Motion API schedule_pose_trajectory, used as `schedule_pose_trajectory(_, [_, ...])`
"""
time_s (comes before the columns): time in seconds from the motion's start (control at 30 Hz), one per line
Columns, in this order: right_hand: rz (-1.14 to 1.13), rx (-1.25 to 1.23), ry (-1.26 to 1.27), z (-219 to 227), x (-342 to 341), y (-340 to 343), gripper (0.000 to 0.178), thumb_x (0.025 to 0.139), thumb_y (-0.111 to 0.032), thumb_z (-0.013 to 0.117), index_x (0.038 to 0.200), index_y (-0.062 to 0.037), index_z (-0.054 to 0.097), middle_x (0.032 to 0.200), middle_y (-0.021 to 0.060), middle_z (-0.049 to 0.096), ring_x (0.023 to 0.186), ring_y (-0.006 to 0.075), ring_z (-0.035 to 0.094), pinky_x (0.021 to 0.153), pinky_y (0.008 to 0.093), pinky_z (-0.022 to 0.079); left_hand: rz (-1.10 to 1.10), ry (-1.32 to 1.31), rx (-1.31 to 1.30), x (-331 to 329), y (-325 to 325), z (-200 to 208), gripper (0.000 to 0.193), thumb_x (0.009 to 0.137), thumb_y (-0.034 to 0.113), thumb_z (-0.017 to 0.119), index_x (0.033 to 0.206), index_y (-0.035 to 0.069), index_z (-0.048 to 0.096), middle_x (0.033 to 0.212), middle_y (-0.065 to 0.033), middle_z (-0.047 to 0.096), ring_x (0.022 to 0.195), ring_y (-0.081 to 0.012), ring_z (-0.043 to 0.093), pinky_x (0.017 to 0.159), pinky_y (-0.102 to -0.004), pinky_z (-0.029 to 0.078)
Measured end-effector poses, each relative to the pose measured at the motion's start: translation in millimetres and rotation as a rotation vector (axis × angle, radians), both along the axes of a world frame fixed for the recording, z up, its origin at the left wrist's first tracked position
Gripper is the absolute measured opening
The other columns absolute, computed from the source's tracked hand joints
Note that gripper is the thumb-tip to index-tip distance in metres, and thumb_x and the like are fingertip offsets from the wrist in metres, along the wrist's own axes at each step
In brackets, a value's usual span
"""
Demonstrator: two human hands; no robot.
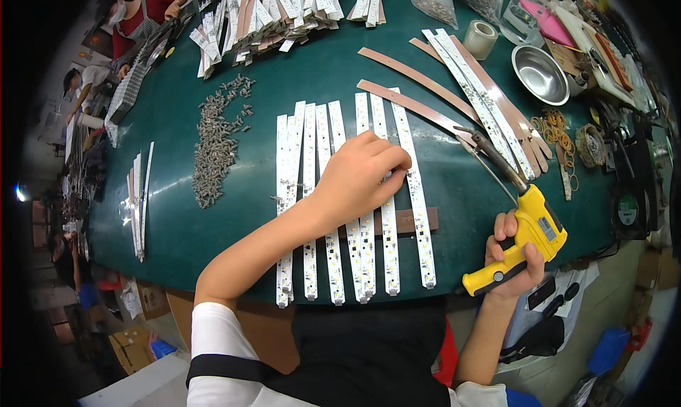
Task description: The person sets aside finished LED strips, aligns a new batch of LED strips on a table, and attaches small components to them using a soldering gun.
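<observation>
Several white LED circuit strips [420,215] lie side by side before me, running away from the table's near edge. Over their middle reaches my left hand [365,169], its fingers pinched beside the rightmost strips; whatever is between the fingertips is hidden. My right hand [514,254] is wrapped round the grip of a yellow soldering gun [533,226], whose metal nozzle points up and left, toward the strips but apart from them. A brown bar [408,221] lies crosswise under the strips. Small grey metal parts form a long heap [215,148] to the left.
Bundles of strips [273,17] pile up at the back. Bare copper-coloured and white strips [486,88] lie at right, near a steel bowl [540,75], a tape roll [481,39] and rubber bands [557,132]. A few strips [138,201] lie far left. Other people sit beyond.
</observation>
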State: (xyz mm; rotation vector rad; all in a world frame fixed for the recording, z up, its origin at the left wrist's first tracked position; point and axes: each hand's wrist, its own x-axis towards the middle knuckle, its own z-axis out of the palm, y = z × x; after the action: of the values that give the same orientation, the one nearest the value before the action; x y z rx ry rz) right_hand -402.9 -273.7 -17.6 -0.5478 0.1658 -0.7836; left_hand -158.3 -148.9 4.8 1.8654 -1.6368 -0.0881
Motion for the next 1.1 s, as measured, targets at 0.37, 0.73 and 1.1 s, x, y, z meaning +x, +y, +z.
schedule_pose_trajectory(0.37, [0.01, -0.02, 0.008, -1, 0, -1, 0.063, 0.08, -0.011, 0.059, 0.133, 0.0079, 0.029, 0.094, 0.016, 0.044, 0.087, 0.0201, 0.044, 0.06, 0.024, 0.05, 0.031, -0.1, -0.028, 0, -3, -4, 0.009, 0.074, 0.006, 0.068, 0.083, 0.008, 0.065, 0.076, -0.004, 0.062, 0.078, -0.0221, 0.057, 0.07, -0.0337, 0.048])
schedule_pose_trajectory(0.73, [-0.095, -0.036, 0.083, 2, 5, 1, 0.062, 0.076, -0.018, 0.061, 0.127, 0.0111, 0.039, 0.087, 0.0172, 0.051, 0.078, 0.0207, 0.05, 0.052, 0.023, 0.048, 0.015, -0.389, -0.084, -4, -4, -8, 0.01, 0.07, 0.005, 0.071, 0.078, 0.008, 0.065, 0.073, -0.0017, 0.06, 0.074, -0.02, 0.057, 0.064, -0.0323, 0.047])
schedule_pose_trajectory(1.1, [-0.023, -0.211, 0.377, 29, -12, 15, 0.055, 0.078, -0.01, 0.062, 0.127, 0.0086, 0.044, 0.091, 0.0199, 0.057, 0.079, 0.024, 0.06, 0.049, 0.0259, 0.051, 0.099, -0.073, -0.038, -1, 5, 5, 0.016, 0.073, 0.011, 0.07, 0.088, 0.009, 0.065, 0.094, -0.0063, 0.055, 0.089, -0.0246, 0.052, 0.079, -0.037, 0.041])
